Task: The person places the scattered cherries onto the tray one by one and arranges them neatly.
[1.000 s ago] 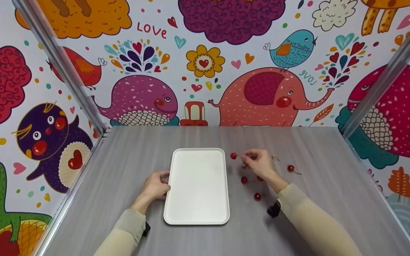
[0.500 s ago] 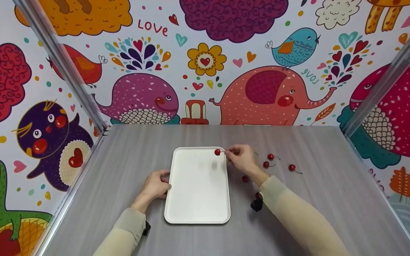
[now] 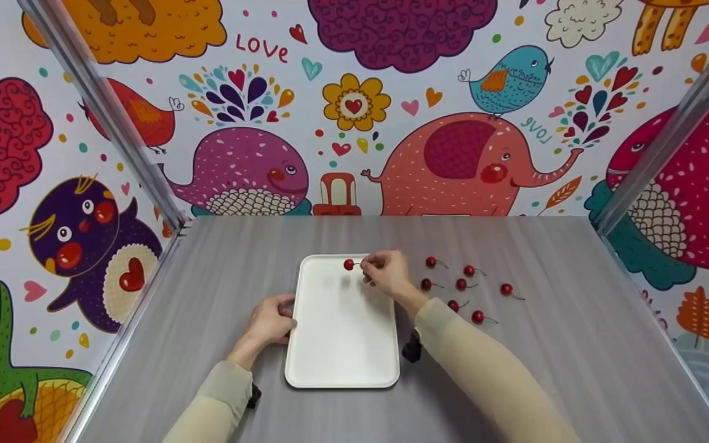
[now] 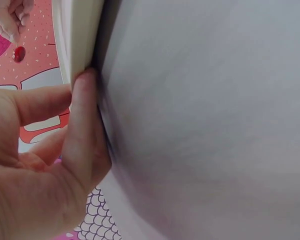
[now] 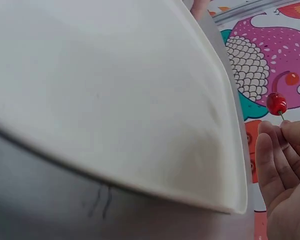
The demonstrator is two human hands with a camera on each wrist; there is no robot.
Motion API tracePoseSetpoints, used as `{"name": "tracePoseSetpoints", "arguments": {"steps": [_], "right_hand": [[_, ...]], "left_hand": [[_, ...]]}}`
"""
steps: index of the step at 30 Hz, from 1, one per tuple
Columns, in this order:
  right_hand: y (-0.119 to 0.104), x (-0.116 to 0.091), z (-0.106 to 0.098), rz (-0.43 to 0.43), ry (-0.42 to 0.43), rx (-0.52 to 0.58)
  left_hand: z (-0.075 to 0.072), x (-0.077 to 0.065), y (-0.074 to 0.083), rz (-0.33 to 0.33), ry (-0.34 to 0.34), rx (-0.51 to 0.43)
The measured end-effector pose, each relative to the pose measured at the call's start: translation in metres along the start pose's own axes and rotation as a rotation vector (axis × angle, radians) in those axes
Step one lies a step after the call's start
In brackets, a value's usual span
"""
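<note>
In the head view, a red cherry hangs over the far part of a white rectangular tray. My right hand pinches its stem between thumb and fingertips. The right wrist view shows this cherry above the fingertips, level with the tray's far end. At the tray's left side, my left hand holds the rim. Its fingers meet the tray's edge in the left wrist view; some fingertips are hidden there.
Several loose cherries with stems, one of them a cherry farthest right, lie on the grey wood-look table right of the tray. A metal post rises at each back corner, and a cartoon-printed wall closes the back.
My right hand has carried the cherry leftward from beside the tray to over its far part. More cherries on the table are uncovered. The left hand stays at the tray's left rim.
</note>
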State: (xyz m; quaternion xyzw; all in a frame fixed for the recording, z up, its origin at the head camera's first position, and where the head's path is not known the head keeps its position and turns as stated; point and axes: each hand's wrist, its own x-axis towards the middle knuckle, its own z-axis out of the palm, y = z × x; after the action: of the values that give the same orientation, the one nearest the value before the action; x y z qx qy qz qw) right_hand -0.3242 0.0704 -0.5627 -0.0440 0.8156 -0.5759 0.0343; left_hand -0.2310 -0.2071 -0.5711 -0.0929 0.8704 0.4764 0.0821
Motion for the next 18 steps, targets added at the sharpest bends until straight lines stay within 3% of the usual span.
{"name": "tracePoseSetpoints", "arguments": {"steps": [5, 18], "right_hand": [[-0.005, 0.003, 0.019, 0.007, 0.002, -0.058], [-0.019, 0.016, 0.062, 0.139, -0.013, -0.133]], "left_hand": [[0.000, 0.000, 0.001, 0.003, 0.004, -0.009], [0.001, 0.000, 0.001, 0.016, 0.013, -0.001]]}}
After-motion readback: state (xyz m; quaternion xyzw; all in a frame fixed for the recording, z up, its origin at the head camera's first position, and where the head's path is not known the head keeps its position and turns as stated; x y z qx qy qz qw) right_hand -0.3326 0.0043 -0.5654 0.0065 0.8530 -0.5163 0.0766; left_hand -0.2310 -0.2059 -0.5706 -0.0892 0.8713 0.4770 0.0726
